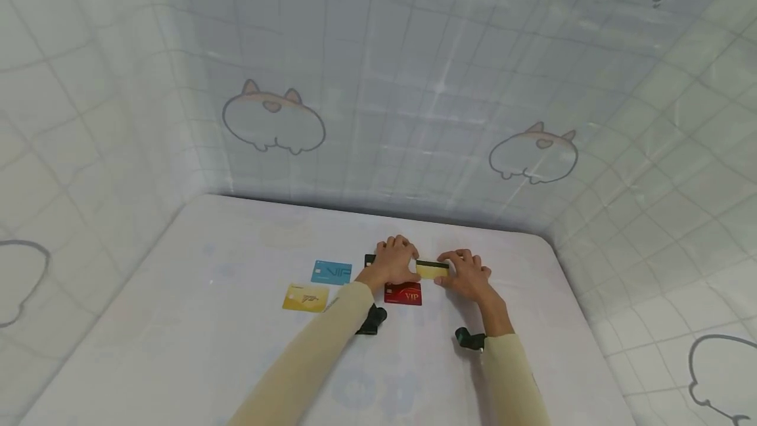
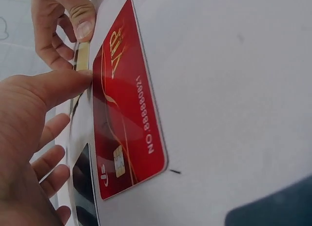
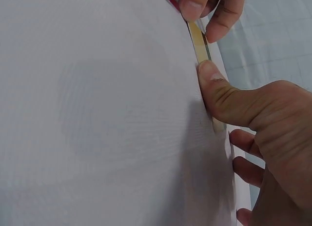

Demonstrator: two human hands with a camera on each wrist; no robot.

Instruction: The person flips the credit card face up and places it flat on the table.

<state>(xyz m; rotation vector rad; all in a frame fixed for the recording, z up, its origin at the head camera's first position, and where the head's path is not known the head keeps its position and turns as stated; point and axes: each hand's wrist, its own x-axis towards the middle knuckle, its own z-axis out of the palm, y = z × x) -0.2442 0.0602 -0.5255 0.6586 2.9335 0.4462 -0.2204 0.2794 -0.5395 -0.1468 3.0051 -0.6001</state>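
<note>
A pale yellow card with a black stripe (image 1: 432, 270) lies flat on the white surface between my two hands. My left hand (image 1: 395, 260) pinches its left end, thumb at the near edge and fingertips at the far edge. At the other end my right hand (image 1: 467, 275) grips it likewise, with the thumb (image 3: 212, 79) pressed on the near edge. Close below the left thumb lies a red VIP card (image 2: 124, 109) with a gold chip, face up. A black card (image 2: 84, 184) sits partly hidden beneath the left hand's fingers.
To the left are a blue VIP card (image 1: 332, 272) and a yellow card (image 1: 305, 298). A dark flat thing (image 1: 368, 330) shows partly from behind the left sleeve. The white table (image 1: 236, 235) meets a patterned curtain (image 1: 378, 150) at its far edge.
</note>
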